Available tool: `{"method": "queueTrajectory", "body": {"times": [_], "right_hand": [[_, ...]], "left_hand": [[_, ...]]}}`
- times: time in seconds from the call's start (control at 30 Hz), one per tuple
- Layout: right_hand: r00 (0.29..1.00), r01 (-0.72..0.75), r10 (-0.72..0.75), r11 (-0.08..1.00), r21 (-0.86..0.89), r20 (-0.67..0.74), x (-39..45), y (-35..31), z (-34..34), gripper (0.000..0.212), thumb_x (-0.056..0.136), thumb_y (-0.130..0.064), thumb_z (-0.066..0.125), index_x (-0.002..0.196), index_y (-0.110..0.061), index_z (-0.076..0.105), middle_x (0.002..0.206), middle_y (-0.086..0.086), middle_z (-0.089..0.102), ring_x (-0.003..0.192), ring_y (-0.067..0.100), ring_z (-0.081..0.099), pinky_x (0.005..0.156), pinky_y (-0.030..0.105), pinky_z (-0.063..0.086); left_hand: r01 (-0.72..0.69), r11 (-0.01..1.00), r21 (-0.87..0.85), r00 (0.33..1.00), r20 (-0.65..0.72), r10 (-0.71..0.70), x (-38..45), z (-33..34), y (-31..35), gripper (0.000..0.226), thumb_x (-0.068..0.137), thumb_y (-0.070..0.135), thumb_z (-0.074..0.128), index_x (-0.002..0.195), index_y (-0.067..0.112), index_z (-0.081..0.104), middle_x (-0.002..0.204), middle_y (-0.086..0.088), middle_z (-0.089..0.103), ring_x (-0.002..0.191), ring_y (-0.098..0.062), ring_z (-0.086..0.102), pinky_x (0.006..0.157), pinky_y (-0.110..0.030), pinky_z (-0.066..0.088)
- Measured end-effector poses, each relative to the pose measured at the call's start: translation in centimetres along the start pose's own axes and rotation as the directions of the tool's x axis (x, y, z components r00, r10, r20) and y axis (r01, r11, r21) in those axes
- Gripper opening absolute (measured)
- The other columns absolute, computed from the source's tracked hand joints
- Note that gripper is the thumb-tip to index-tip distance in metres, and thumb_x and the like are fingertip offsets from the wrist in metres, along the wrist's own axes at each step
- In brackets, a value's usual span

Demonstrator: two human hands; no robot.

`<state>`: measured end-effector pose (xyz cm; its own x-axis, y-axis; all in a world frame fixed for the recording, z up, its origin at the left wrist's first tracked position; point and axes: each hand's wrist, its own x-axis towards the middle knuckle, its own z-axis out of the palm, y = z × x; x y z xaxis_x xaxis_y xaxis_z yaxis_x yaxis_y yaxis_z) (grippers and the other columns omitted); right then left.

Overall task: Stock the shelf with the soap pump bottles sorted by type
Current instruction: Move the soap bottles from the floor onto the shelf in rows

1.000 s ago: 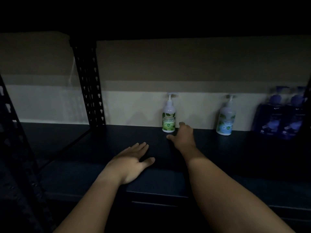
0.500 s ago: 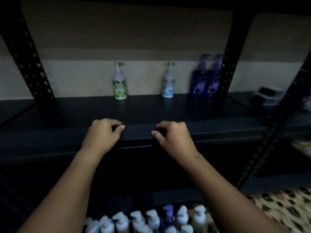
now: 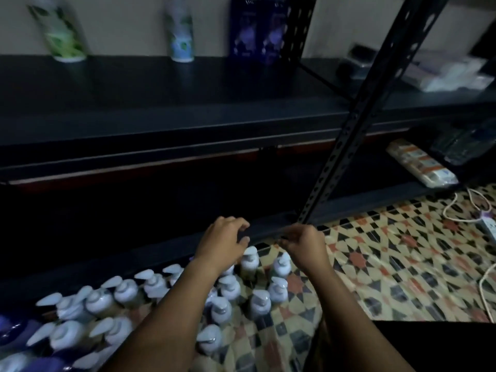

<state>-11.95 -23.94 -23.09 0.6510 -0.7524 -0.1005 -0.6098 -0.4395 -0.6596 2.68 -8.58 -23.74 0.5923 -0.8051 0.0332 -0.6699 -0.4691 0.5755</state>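
While over floor bottles (image 3: 249, 261) | left hand (image 3: 222, 244), right hand (image 3: 303, 245) loosely curled, empty

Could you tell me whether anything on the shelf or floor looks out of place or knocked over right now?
Nothing stands out. The green-label bottle, blue-label bottle and purple bottles stand on the shelf; any lean may be blur. The floor bottles look upright.

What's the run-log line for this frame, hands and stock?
left hand: empty, above floor bottles | right hand: empty | shelf: green-label bottle, blue-label bottle, purple bottles at back
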Motion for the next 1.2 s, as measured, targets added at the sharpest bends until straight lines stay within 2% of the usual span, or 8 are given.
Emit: {"method": "queueTrajectory", "body": {"times": [0.17, 0.43, 0.57, 0.63, 0.73, 0.83, 0.93, 1.2], "right_hand": [[0.975, -0.214, 0.215, 0.977, -0.022, 0.062, 0.6, 6.6, 3.5, 0.046, 0.086, 0.0, 0.068, 0.131, -0.005, 0.064, 0.115, 0.017, 0.072, 0.094, 0.027, 0.068, 0.074, 0.029, 0.051], [0.9, -0.427, 0.426, 0.904, -0.018, 0.094, 3.1, 12.3, 7.1, 0.05, 0.085, -0.001, 0.069, 0.134, -0.004, 0.057, 0.111, 0.017, 0.073, 0.106, 0.031, 0.067, 0.087, 0.032, 0.052], [0.855, -0.421, 0.431, 0.902, -0.1, 0.289, 2.3, 13.6, 8.7, 0.034, 0.084, 0.0, 0.07, 0.116, -0.007, 0.062, 0.11, 0.012, 0.068, 0.103, 0.03, 0.066, 0.087, 0.044, 0.057], [0.831, -0.364, 0.377, 0.925, -0.112, 0.41, 1.5, 14.5, 9.6, 0.046, 0.072, 0.003, 0.081, 0.114, -0.01, 0.065, 0.111, 0.006, 0.064, 0.103, 0.026, 0.064, 0.078, 0.038, 0.057], [0.871, -0.321, 0.321, 0.945, -0.063, 0.372, 0.8, 15.5, 10.3, 0.055, 0.06, -0.009, 0.093, 0.111, -0.014, 0.074, 0.113, 0.001, 0.069, 0.106, 0.021, 0.065, 0.084, 0.029, 0.052], [0.91, -0.278, 0.25, 0.96, 0.038, 0.33, 0.5, 15.8, 10.3, 0.049, 0.061, -0.023, 0.097, 0.106, -0.024, 0.08, 0.104, -0.008, 0.075, 0.095, 0.01, 0.067, 0.082, 0.024, 0.051], [0.93, -0.273, 0.217, 0.949, 0.16, 0.297, -0.2, 15.7, 10.1, 0.04, 0.071, -0.015, 0.092, 0.107, -0.028, 0.08, 0.087, -0.018, 0.074, 0.074, -0.003, 0.062, 0.067, 0.012, 0.043], [0.88, -0.475, 0.388, 0.69, 0.547, 0.274, -2.7, 14.6, 6.8, 0.012, 0.083, -0.01, 0.083, 0.087, -0.02, 0.08, 0.084, 0.002, 0.074, 0.072, 0.018, 0.067, 0.058, 0.031, 0.052]], "left_hand": [[0.079, 0.984, 0.162, 0.962, 0.247, -0.118, 2.5, 5.9, -2.1, 0.054, 0.098, 0.022, 0.066, 0.148, 0.023, 0.048, 0.14, -0.002, 0.055, 0.132, -0.027, 0.049, 0.101, -0.043, 0.049], [0.044, 0.943, 0.329, 0.916, 0.364, -0.17, 5.6, 11.3, -4.4, 0.05, 0.094, 0.015, 0.064, 0.143, 0.019, 0.052, 0.14, -0.008, 0.057, 0.128, -0.031, 0.056, 0.098, -0.04, 0.052], [0.037, 0.911, 0.411, 0.907, 0.368, -0.203, 6.0, 12.7, -4.7, 0.042, 0.093, 0.021, 0.067, 0.133, 0.023, 0.056, 0.132, -0.008, 0.063, 0.118, -0.032, 0.063, 0.087, -0.038, 0.052], [0.061, 0.9, 0.431, 0.907, 0.353, -0.23, 6.2, 13.1, -4.7, 0.043, 0.091, 0.028, 0.072, 0.131, 0.022, 0.057, 0.128, -0.009, 0.066, 0.115, -0.034, 0.065, 0.086, -0.039, 0.053], [0.1, 0.895, 0.434, 0.908, 0.328, -0.26, 6.7, 13.8, -4.9, 0.047, 0.088, 0.036, 0.079, 0.129, 0.02, 0.063, 0.127, -0.009, 0.067, 0.115, -0.033, 0.066, 0.086, -0.04, 0.054], [0.155, 0.895, 0.419, 0.902, 0.31, -0.302, 7.0, 14.1, -4.8, 0.046, 0.087, 0.036, 0.081, 0.127, 0.017, 0.068, 0.125, -0.01, 0.069, 0.115, -0.033, 0.067, 0.087, -0.041, 0.056], [0.175, 0.916, 0.361, 0.906, 0.306, -0.293, 6.9, 14.3, -4.9, 0.044, 0.086, 0.032, 0.081, 0.125, 0.016, 0.07, 0.123, -0.01, 0.07, 0.112, -0.032, 0.069, 0.086, -0.039, 0.057], [0.149, 0.989, 0.013, 0.959, 0.243, -0.148, 4.8, 11.2, -5.0, 0.023, 0.075, 0.025, 0.086, 0.086, 0.014, 0.068, 0.09, -0.001, 0.063, 0.086, -0.026, 0.066, 0.064, -0.033, 0.046]]}}
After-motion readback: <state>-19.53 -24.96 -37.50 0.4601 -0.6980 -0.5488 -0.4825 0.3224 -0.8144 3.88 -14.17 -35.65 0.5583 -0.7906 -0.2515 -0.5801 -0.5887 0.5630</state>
